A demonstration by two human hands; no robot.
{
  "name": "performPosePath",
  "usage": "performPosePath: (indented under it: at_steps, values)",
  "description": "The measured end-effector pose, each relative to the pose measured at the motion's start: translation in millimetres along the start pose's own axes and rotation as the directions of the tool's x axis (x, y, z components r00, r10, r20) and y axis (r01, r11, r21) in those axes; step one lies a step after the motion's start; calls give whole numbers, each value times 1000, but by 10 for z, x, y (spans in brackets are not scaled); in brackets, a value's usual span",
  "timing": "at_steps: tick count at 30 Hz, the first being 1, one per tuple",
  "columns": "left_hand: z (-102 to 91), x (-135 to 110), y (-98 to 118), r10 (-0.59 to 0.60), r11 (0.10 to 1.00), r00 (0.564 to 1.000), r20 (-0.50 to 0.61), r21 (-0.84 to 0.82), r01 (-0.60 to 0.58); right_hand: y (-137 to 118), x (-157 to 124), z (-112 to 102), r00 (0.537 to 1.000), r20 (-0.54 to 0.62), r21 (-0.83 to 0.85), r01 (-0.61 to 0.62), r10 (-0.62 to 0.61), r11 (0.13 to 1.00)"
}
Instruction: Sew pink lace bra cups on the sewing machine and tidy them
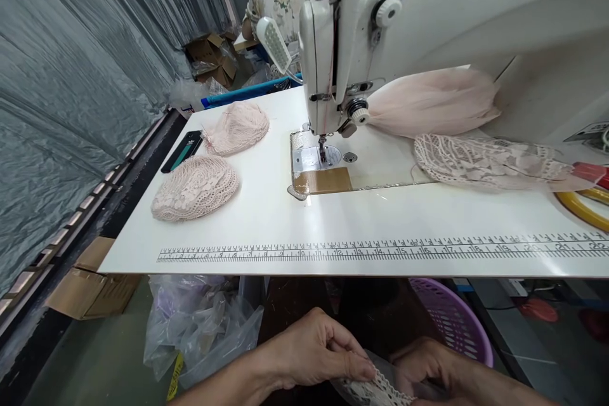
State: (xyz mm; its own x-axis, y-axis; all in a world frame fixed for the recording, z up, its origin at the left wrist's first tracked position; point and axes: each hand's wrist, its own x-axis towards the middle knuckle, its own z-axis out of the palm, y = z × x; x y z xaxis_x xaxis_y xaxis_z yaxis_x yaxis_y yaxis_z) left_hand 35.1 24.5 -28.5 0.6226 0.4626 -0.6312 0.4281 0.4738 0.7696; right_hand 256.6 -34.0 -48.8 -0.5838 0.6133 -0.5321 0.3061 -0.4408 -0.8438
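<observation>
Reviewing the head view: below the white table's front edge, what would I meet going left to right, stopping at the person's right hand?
Open brown cardboard box → crumpled clear plastic bags → bare left hand → pale openwork lace strip → bare right hand.

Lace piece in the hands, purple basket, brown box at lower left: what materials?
Lace piece: matte textile, fibre unclear; openwork holes show. Purple basket: likely moulded plastic, slightly glossy; regular cut-outs, smooth rim. Brown box: apparently cardboard, dull; plain brown panels with folded flaps.
</observation>
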Motion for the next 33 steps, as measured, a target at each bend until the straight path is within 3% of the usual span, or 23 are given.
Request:
performPosePath:
  at_steps: [4,7,14,22,28,33]
  values:
    - [-8,18,-4,-6,998,1000,25,-68,8,15,47,23,998,0,38,56,-56,998]
    - [-25,6,-25,-56,993,997,51,-99,61,-42,88,22,988,91,105,115,-125,988]
    - [-18,-9,-56,-117,985,993,33,-125,120,53,79,-25,998,15,69,66,-67,995]
    - [1,-12,-72,-106,983,993,48,-147,112,-102,84,-2,1000,-26,81,-2,4,997]
    - [28,4,-54,-115,982,993,7,-151,115,11,83,-6,999,-2,96,52,-52,994]
    - [30,2,-20,-46,995,999,-11,-87,45,-3,121,-2,997,37,127,59,-64,990]
